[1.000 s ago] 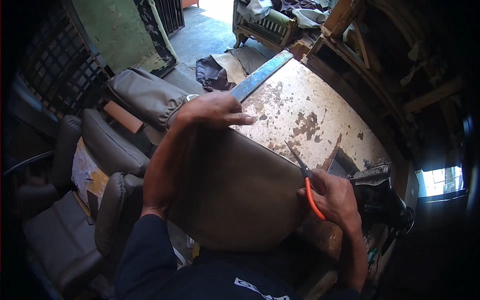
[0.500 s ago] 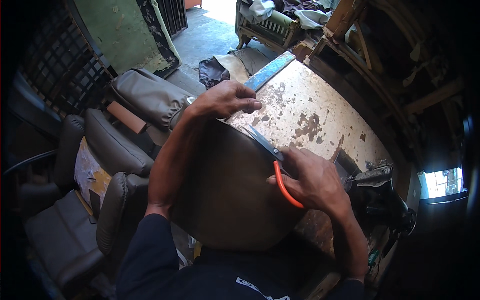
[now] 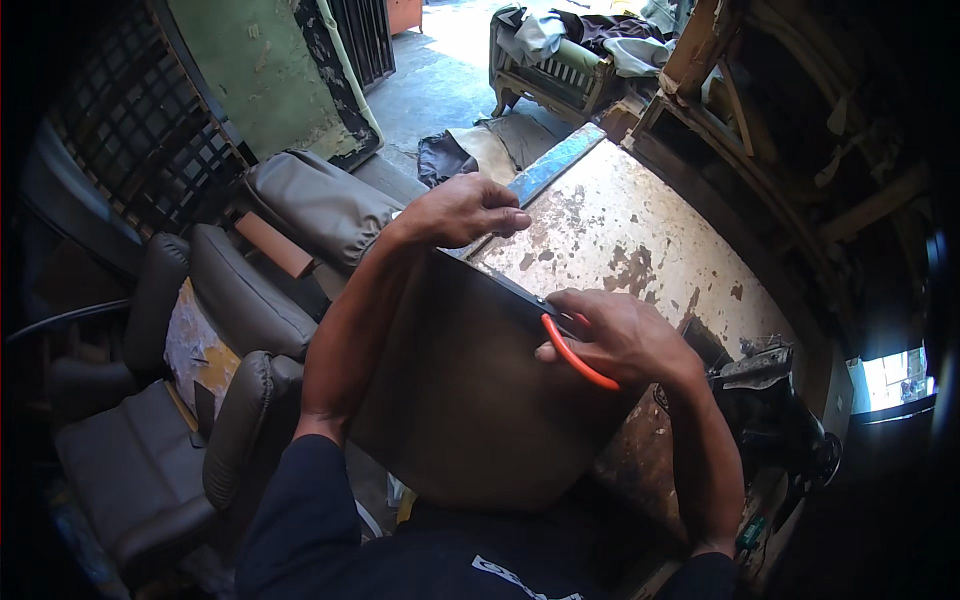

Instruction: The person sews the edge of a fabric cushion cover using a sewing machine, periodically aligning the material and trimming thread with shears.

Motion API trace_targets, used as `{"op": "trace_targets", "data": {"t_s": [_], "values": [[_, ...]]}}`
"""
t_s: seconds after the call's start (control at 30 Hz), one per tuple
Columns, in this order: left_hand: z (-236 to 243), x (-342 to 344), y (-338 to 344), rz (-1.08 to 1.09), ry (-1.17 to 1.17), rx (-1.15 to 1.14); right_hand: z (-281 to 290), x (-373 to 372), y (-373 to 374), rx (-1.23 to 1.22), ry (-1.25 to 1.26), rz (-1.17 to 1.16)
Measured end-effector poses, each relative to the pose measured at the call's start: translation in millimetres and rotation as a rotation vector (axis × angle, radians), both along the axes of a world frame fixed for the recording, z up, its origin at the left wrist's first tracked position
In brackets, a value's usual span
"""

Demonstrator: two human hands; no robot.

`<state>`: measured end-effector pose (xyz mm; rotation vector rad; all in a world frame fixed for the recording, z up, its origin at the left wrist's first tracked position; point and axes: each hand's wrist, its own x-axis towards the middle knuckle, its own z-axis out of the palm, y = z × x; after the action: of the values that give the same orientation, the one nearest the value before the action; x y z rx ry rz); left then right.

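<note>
Orange-handled steel scissors [image 3: 568, 355], swung along the brown leathery panel [image 3: 480, 400], seemingly to track its edge, fill our tightly curled right grip [image 3: 625, 335]; left grip [image 3: 460, 213], hold unclear.

Gry-brn armchair [image 3: 135, 455] at L, peeling grn panel [image 3: 255, 75] beyond, cloth heap [image 3: 640, 56] in bkgd.

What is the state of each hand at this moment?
Left hand: partly curled; whether it holds anything cannot be told.
Right hand: closed, holding orange-handled scissors.
</note>
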<state>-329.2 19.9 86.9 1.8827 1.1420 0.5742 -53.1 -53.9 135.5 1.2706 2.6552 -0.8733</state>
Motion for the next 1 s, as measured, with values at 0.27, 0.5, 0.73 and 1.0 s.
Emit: {"op": "trace_targets", "data": {"t_s": [0.27,0.5,0.73,1.0], "values": [[13.6,2.8,-4.1,0.066,-0.093,0.094,-2.0,-17.8,5.0,-0.033,-0.037,0.000],[22.4,-35.5,-4.7,0.983,0.239,0.867,-17.3,47.0,-54.4,0.275,0.390,-0.292],[3.6,94.6,-71.5,-0.246,0.104,0.371,-74.2,173.5,-179.0,0.427,0.186,-0.980],[12.5,134.0,-74.2,-0.511,0.248,0.180,-92.1,199.0,-265.2,0.616,-0.059,-1.240]]}}
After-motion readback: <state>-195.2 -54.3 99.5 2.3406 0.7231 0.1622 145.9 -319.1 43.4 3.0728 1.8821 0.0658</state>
